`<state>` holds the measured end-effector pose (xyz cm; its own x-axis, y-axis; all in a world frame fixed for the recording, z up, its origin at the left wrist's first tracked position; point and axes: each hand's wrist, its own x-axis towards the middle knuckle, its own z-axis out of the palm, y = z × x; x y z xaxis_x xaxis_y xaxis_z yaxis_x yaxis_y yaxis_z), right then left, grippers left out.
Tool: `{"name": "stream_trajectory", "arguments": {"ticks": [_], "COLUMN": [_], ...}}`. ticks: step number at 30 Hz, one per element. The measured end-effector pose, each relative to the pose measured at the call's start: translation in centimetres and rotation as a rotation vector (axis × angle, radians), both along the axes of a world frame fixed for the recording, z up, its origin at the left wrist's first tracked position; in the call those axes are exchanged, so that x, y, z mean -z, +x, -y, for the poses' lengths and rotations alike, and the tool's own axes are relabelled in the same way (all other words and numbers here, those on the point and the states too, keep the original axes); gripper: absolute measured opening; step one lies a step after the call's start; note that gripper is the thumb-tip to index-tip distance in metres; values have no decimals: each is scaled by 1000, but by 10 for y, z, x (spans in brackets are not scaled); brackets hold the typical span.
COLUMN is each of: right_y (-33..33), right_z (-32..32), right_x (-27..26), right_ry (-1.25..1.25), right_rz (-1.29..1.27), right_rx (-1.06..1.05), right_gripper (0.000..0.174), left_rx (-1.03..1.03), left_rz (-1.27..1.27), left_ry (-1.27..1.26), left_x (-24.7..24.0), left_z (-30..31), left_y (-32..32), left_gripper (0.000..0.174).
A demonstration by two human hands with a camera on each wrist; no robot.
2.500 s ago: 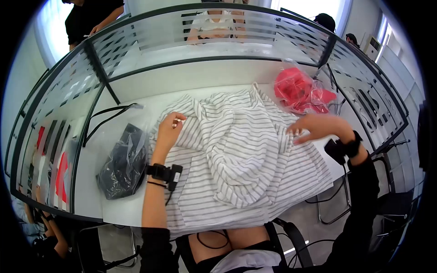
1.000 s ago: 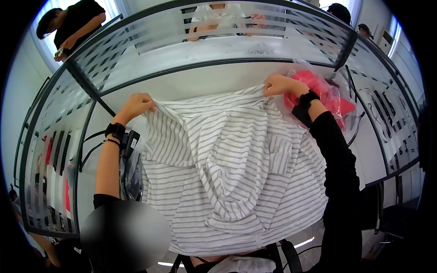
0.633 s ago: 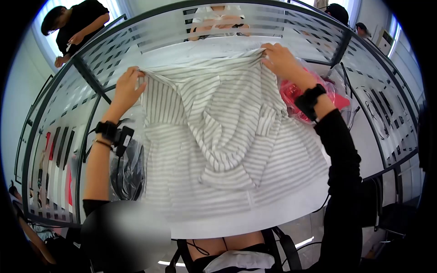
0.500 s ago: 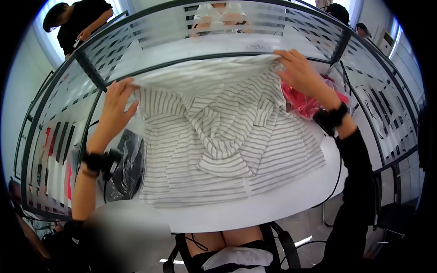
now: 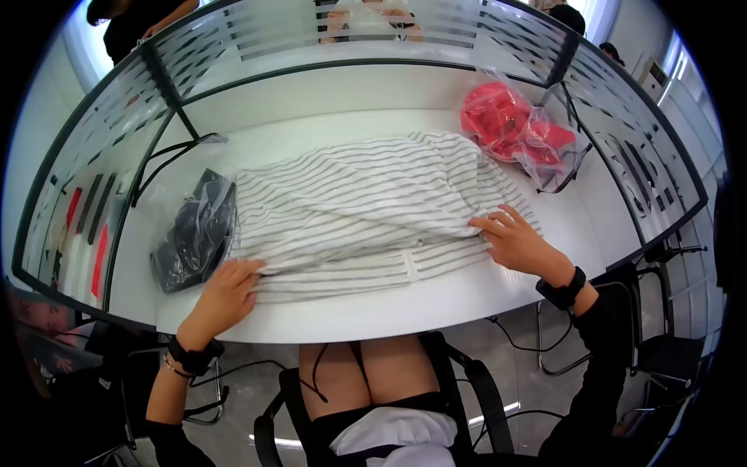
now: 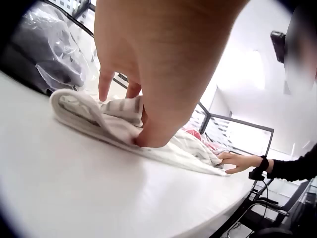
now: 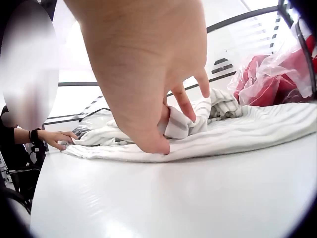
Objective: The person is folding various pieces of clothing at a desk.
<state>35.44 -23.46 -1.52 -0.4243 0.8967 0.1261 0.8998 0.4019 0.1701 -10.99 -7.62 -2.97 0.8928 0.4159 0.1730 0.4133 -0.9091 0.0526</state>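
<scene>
A white garment with grey stripes (image 5: 350,194) lies on the table, its upper part folded over the lower. At its near left corner my left hand (image 5: 226,297) pinches the folded edge; the left wrist view shows thumb and fingers of that hand (image 6: 143,74) around the cloth (image 6: 124,111). My right hand (image 5: 520,243) pinches the same edge at the right side. In the right wrist view the thumb of the right hand (image 7: 148,79) is against the cloth (image 7: 218,136), with the outer fingers spread above it.
A clear bag with dark contents (image 5: 194,237) lies left of the garment. Another with red contents (image 5: 513,128) is at the back right. Framed clear panels surround the white table (image 5: 350,315) at the back and sides. A chair (image 5: 486,389) is below the near edge.
Both hands have come down toward the near edge from the far side, bringing the garment's far edge over its hood and middle. The hood is now covered.
</scene>
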Motion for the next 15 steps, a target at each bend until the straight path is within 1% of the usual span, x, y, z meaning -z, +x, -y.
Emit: {"name": "stream_trajectory", "arguments": {"ticks": [1, 3, 4, 5, 7, 8, 9, 11, 12, 13, 14, 15], "right_y": [-1, -1, -3, -4, -13, -18, -18, -15, -14, -13, -10, -10], "right_z": [0, -5, -7, -8, -4, 3, 12, 33, 41, 48, 52, 55], "right_x": [-1, -12, -25, -40, -58, -62, -58, -47, -40, -31, -21, -16], "right_ry": [37, 105, 115, 192, 457, 439, 352, 181, 80, -20, -98, -146], "right_rz": [-28, -89, -171, -208, -160, -183, -193, -211, -203, -195, -102, -73], "right_rx": [40, 112, 224, 223, 131, 161, 161, 159, 145, 131, 53, 16], "right_gripper": [30, 34, 36, 32, 33, 34, 34, 35, 34, 34, 30, 24], "left_rx": [-31, -87, -116, -142, -196, -187, -180, -123, -119, -49, -16, 17], "left_rz": [39, 150, 182, 213, 301, 269, 236, 175, 139, 38, -24, -87], "left_ry": [-37, 9, 60, 109, 169, 210, 252, 164, 111, 124, 69, 14], "left_x": [0, -11, -22, -35, -54, -57, -56, -46, -36, -30, -21, -14], "left_z": [-1, -4, -8, -10, 1, 7, 15, 28, 34, 39, 40, 39], "left_y": [1, 0, 1, 1, 6, 3, -1, -12, -16, -19, -24, -26], "left_gripper": [31, 32, 34, 35, 35, 36, 37, 36, 32, 29, 29, 29]}}
